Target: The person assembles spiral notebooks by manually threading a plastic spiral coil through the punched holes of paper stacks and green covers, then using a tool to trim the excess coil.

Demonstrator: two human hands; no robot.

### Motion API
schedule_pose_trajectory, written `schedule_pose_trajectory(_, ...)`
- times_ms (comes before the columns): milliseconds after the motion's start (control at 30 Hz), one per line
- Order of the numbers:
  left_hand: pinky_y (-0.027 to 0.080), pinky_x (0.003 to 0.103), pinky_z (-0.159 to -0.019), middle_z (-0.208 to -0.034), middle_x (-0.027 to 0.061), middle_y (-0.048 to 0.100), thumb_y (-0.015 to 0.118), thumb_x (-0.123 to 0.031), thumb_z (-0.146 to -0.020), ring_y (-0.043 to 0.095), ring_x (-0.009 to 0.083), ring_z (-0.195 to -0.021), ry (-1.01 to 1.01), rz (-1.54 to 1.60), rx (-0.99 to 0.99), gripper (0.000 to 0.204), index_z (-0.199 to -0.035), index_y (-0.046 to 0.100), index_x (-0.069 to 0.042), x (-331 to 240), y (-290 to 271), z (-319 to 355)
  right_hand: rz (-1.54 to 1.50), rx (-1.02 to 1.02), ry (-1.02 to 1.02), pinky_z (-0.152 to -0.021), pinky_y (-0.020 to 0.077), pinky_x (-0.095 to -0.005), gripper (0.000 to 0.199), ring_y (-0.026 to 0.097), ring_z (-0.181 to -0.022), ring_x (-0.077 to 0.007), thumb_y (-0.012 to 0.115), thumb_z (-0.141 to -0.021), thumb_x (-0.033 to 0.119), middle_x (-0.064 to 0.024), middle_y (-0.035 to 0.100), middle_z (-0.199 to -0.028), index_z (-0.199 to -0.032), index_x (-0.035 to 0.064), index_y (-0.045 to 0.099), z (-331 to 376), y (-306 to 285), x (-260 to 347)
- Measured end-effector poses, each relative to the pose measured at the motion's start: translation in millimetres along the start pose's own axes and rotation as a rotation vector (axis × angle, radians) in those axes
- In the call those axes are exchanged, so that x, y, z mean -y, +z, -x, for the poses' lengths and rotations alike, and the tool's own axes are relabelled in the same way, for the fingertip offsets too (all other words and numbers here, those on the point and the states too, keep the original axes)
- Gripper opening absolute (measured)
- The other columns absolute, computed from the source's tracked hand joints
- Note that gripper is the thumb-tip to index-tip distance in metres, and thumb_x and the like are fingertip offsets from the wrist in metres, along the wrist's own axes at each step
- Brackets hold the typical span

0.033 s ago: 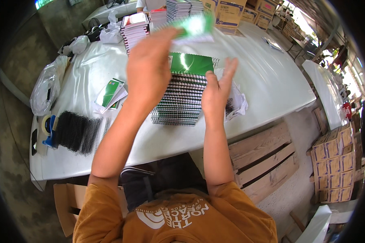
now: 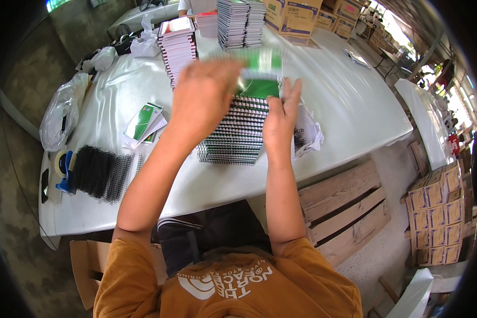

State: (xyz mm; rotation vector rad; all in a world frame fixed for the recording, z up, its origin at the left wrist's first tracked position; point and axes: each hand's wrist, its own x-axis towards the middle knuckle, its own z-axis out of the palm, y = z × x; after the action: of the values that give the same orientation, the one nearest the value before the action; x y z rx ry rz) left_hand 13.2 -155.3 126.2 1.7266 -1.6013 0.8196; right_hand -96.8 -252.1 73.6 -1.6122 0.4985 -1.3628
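A fanned stack of spiral-bound notebooks (image 2: 233,130) with black coils lies on the table in front of me. The top one of the stack shows a green cover (image 2: 264,87). Over the stack's far end, my left hand (image 2: 204,98) grips a green-covered notebook (image 2: 264,59), smeared by motion; its fingertips are partly hidden. On the stack's right side rests my right hand (image 2: 281,119), its thumb at the edge of the green cover and its fingers stretched out.
Black coils (image 2: 98,172), a tape dispenser (image 2: 64,172) and loose green-and-white booklets (image 2: 144,124) lie left. Piled notebooks (image 2: 176,45) and grey-edged ones (image 2: 240,24) stand at the back, beside cartons (image 2: 300,18). A plastic bag (image 2: 310,132) sits right of the stack.
My left hand has come down and toward me with the green-covered notebook, nearer the stack's far end. My right hand has shifted slightly, its fingers closer together.
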Motion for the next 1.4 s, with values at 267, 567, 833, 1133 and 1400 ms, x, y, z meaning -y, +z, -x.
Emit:
schedule_pose_trajectory(267, 0.046, 0.032, -0.072, -0.084, 0.0128, 0.06, 0.066, -0.026, -0.083, 0.058, 0.0237, -0.078, -0.665, 0.314, -0.308, 0.025, -0.086, 0.064, -0.001, 18.3, 34.1, 34.8, 0.165, -0.112, -0.106, -0.088, 0.0453, -0.0331, 0.04, 0.059, -0.105, -0.0314, 0.048, -0.094, 0.025, -0.0243, 0.06, -0.111, -0.117, -0.0066, 0.054, 0.4, 21.4, -8.0)
schedule_pose_trajectory(567, 0.041, 0.039, -0.091, -0.116, 0.0194, 0.053, 0.067, -0.021, -0.075, 0.049, 0.0337, -0.11, -0.63, -0.17, 0.193, 0.045, -0.115, 0.054, -0.005, 169.3, -8.4, 124.4, 0.375, -0.038, -0.271, -0.093, 0.0416, -0.0382, 0.027, 0.056, -0.109, -0.0331, 0.054, -0.09, 0.022, -0.0196, 0.061, -0.112, -0.098, -0.0007, 0.065, -13.3, -3.1, -13.9)
schedule_pose_trajectory(833, 0.034, 0.04, -0.102, -0.136, 0.0217, 0.038, 0.07, -0.044, -0.07, 0.036, 0.0338, -0.127, -0.644, -0.384, 0.746, 0.095, -0.14, 0.022, -0.002, 200.0, 11.1, 217.1, 0.303, -0.132, -0.748, -0.099, 0.0341, -0.0439, 0.023, 0.05, -0.111, -0.0361, 0.051, -0.089, 0.015, -0.0173, 0.061, -0.112, -0.102, -0.0012, 0.061, 35.6, 29.3, 22.3)
schedule_pose_trajectory(1133, 0.045, 0.042, -0.088, -0.115, 0.0218, 0.056, 0.062, -0.04, -0.076, 0.056, 0.0377, -0.103, -0.806, -0.236, 0.825, 0.075, -0.136, 0.034, -0.005, 204.2, -8.3, 188.1, -0.304, 0.651, 0.371, -0.092, 0.0416, -0.0342, 0.037, 0.056, -0.103, -0.0265, 0.054, -0.083, 0.006, -0.0157, 0.058, -0.114, -0.119, -0.0037, 0.049, 144.2, 157.7, -80.7)
schedule_pose_trajectory(1400, 0.046, 0.042, -0.088, -0.115, 0.0173, 0.059, 0.06, -0.032, -0.073, 0.055, 0.0349, -0.106, -0.728, -0.254, 0.9, 0.052, -0.12, 0.056, -0.008, 214.8, -13.9, 171.4, -0.53, 0.447, 0.861, -0.079, 0.0485, -0.0329, 0.039, 0.057, -0.093, -0.0227, 0.058, -0.084, 0.011, -0.0131, 0.055, -0.11, -0.119, -0.0008, 0.047, 131.5, 245.2, -132.3)
